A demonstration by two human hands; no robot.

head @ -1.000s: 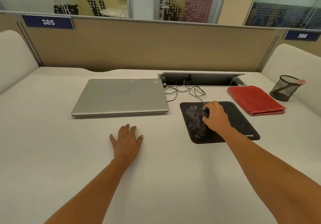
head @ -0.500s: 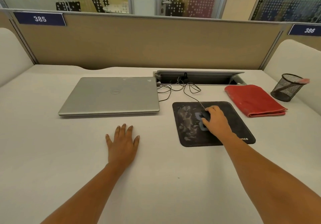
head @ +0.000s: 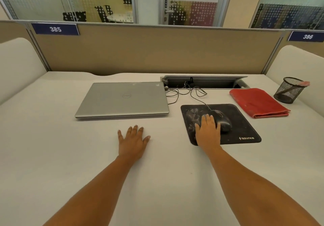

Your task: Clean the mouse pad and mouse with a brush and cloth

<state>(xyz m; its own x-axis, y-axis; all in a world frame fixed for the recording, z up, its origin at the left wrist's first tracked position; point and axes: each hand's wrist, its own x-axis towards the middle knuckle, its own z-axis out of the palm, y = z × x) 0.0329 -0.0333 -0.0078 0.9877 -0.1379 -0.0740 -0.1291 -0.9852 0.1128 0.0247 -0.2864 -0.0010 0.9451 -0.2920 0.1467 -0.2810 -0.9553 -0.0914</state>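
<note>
My right hand lies flat, fingers straight and together, holding nothing, on the left half of the dusty black mouse pad. The corded mouse sits on the pad at the hand's 2 o'clock, just beside my thumb. My left hand rests spread on the desk. The folded red cloth lies at 1 o'clock of the pad.

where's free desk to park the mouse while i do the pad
Bare desk lies left of the laptop and the left hand, and between that hand and the right hand toward the near edge. Crowded: behind and right of the mouse pad, where cable, red cloth and mesh cup sit close.
</note>
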